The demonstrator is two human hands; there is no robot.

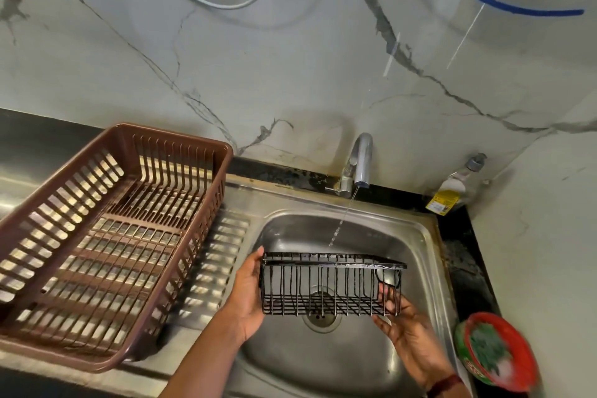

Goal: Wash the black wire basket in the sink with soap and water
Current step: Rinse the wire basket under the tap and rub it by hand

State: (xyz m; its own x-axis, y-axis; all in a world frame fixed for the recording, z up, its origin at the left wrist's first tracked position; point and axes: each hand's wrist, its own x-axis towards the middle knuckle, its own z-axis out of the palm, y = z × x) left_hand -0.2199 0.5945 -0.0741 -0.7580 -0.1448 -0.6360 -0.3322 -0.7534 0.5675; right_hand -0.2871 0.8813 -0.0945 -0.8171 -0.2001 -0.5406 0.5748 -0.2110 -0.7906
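Rinsing stage: the person holds the black wire basket (331, 284) over the sink (416, 236), just below the thin stream from the tap (361, 158); its top rim looks wet.
Progress: no suds show on the wires, so soaping appears not yet done; scrubbing and a final rinse seem left.
Soap supplies: a clear bottle (452, 191) stands at the back corner of the table; a red dish with a green scrubber (497, 350) sits right of the sink.
Left hand (248, 294): palm and fingers wrap the basket's left end, holding it.
Right hand (408, 329): fingers (386, 296) spread fairly wide, supporting the right end from beneath.
Drying rack (106, 242): brown plastic, on the drainboard to the left.
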